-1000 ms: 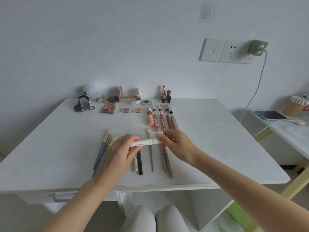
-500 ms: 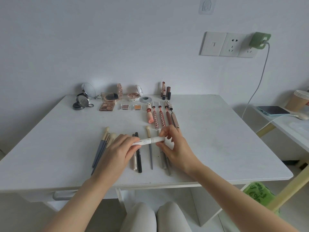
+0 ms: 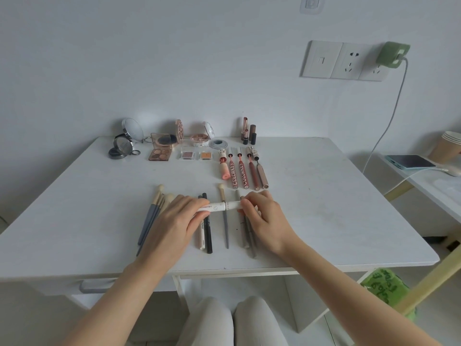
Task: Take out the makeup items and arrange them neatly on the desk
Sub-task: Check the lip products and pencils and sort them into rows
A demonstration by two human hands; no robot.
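A white makeup tube point(image 3: 219, 206) is held crosswise just above the white desk point(image 3: 324, 208). My left hand point(image 3: 172, 221) grips its left end and my right hand point(image 3: 264, 216) pinches its right end. Beneath it lie pencils point(image 3: 205, 231), a thin brush point(image 3: 224, 216) and grey pens point(image 3: 247, 236), lengthwise in a row. Blue-handled brushes point(image 3: 152, 216) lie left of my left hand. Farther back stand a row of lip glosses point(image 3: 240, 172), small eyeshadow pans point(image 3: 197, 155), a palette point(image 3: 161, 151), compacts point(image 3: 122, 147) and upright lipsticks point(image 3: 248, 132).
A side table at the right carries a phone point(image 3: 409, 161), paper cups point(image 3: 446, 146) and a charging cable point(image 3: 389, 116) running up to a green plug point(image 3: 393, 54) in the wall sockets. A green bag point(image 3: 381, 288) lies on the floor under the desk's right corner.
My right hand has shifted its hold on the tube's right end, fingers now more over the tip. The tube stays roughly level; the camera has tilted slightly downward.
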